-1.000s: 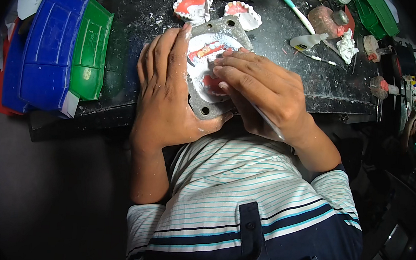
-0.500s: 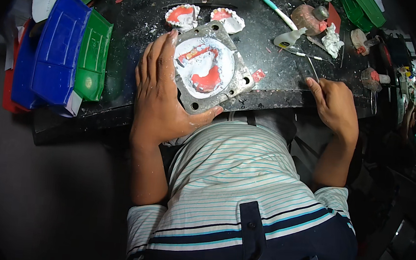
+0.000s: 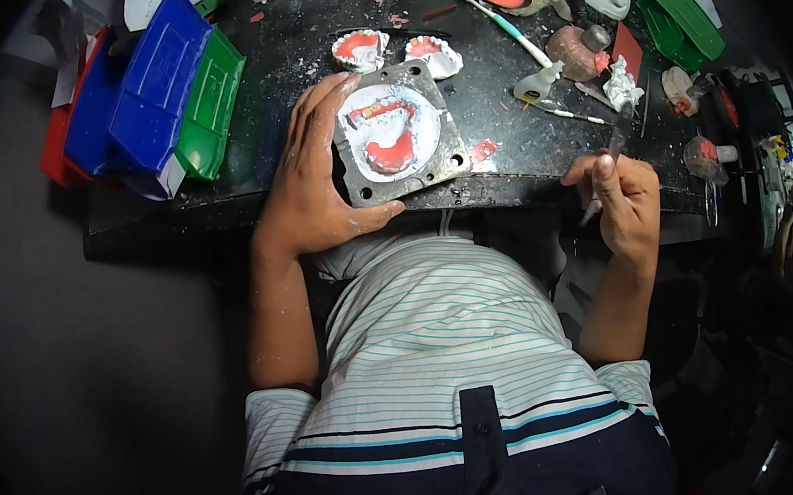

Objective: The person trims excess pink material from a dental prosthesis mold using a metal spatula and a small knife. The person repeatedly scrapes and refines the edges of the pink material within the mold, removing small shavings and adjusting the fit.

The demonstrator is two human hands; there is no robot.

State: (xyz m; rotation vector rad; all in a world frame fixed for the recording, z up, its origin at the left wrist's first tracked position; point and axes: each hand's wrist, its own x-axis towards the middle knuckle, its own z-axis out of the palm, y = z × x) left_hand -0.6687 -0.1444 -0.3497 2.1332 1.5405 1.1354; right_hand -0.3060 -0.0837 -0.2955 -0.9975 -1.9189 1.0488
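My left hand (image 3: 313, 179) wraps the left side of a square metal dental flask (image 3: 409, 186), fingers along its far left edge and thumb at the near edge. White plaster (image 3: 429, 123) fills the flask's round middle. Set in it is a red wax denture base (image 3: 389, 155), with a few teeth along its upper arm. To the right, over the table edge, my right hand (image 3: 628, 206) is closed on a thin metal spatula (image 3: 623, 131). Its broader blurred end points up and its other end shows below the fingers. The spatula is apart from the flask.
Two plaster dental casts (image 3: 361, 50) (image 3: 435, 58) with red wax lie beyond the flask. Blue (image 3: 150, 99) and green bins stand at left. Toothbrush (image 3: 505, 26), small bottle (image 3: 537, 83), crumpled tissue (image 3: 623, 86) and burner-like jar (image 3: 579, 51) lie at far right.
The spatula has turned in my right hand, its broad end now pointing up instead of the thin tip. The view has shifted slightly; my left hand keeps its hold on the flask.
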